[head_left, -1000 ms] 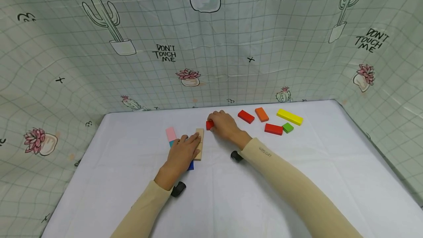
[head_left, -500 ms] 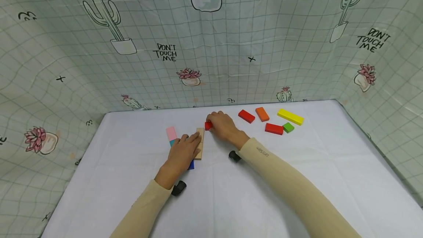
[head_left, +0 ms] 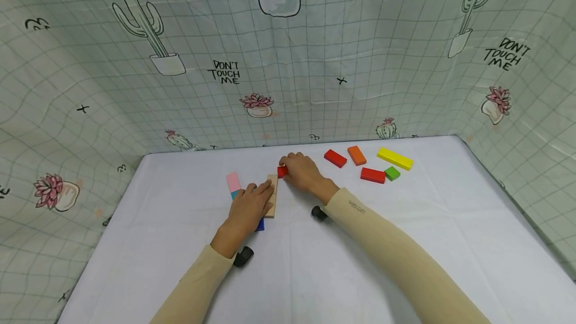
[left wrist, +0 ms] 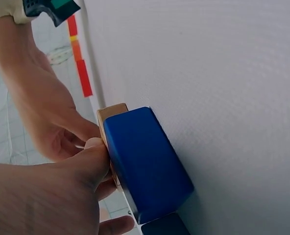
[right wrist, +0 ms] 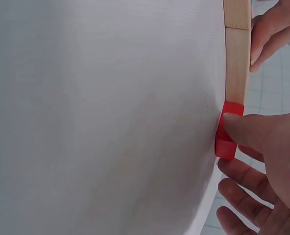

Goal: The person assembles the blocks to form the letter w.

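My right hand (head_left: 303, 171) pinches a red block (right wrist: 226, 151) between thumb and fingers. In the right wrist view, that block meets the end of a row of two plain wooden blocks (right wrist: 237, 63). My left hand (head_left: 245, 209) lies over the near end of the arrangement, fingers stretched onto the wooden blocks. A blue block (left wrist: 147, 161) sits alongside the wood in the left wrist view, with the left thumb by its edge. Below it, a darker block (left wrist: 164, 226) shows only in part. A pink block (head_left: 233, 181) and a teal block (head_left: 234, 194) reach out past the left fingers, which hide what lies beneath.
To the right on the white-covered table (head_left: 180, 234) lie two red blocks, one farther back (head_left: 335, 158) and one nearer (head_left: 372, 175). Around them are an orange block (head_left: 357, 155), a yellow block (head_left: 395, 159) and a green block (head_left: 392, 173). A patterned curtain (head_left: 310, 54) hangs behind the table.
My right hand has shifted slightly left, bringing the red block up against the far end of the wooden blocks. My left hand has kept its place.
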A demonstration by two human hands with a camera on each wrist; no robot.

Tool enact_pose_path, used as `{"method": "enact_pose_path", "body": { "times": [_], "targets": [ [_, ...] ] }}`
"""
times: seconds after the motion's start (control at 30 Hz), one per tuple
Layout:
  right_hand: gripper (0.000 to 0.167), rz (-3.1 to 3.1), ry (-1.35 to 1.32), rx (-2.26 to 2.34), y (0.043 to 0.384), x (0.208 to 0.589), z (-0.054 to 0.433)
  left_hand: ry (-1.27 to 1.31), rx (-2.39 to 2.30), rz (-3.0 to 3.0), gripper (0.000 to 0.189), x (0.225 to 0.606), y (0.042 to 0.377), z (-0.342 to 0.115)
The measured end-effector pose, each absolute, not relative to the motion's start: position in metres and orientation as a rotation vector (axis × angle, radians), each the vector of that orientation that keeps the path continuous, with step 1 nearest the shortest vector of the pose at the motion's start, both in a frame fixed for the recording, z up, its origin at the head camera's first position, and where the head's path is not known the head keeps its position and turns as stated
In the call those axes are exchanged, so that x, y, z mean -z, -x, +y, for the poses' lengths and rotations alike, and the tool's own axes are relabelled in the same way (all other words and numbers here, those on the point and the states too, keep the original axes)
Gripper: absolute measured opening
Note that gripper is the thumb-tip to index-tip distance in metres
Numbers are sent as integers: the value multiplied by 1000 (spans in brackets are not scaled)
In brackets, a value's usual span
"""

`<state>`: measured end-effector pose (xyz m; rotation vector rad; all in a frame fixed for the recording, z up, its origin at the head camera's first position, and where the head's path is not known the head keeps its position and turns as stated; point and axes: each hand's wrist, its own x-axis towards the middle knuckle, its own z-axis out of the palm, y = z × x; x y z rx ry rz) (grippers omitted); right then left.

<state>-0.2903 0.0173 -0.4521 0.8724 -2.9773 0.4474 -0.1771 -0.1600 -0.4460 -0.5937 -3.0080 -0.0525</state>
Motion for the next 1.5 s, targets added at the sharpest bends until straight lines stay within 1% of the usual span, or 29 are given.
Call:
{"method": "enact_pose_path", "body": {
  "times": [0.17, 0.4, 0.77, 1.03, 1.27, 1.5],
  "targets": [
    [41, -2973, -849, -464, 284, 449, 33, 590, 62, -3012, 46, 446, 178, -159],
    [45, -2961, -800, -494, 275, 445, 70, 579, 81, -3024, 46, 446, 177, -161],
    [47, -2889, -738, -485, 261, 443, 127, 580, 89, -3009, 45, 449, 176, -163],
    [47, -2926, -618, -446, 247, 438, 163, 577, 88, -3019, 46, 449, 177, -161],
    [48, -2947, -529, -418, 237, 440, 190, 583, 84, -3013, 45, 448, 176, -160],
    [52, -2977, -472, -393, 230, 443, 208, 588, 88, -3005, 45, 448, 176, -159]
  ]
}}
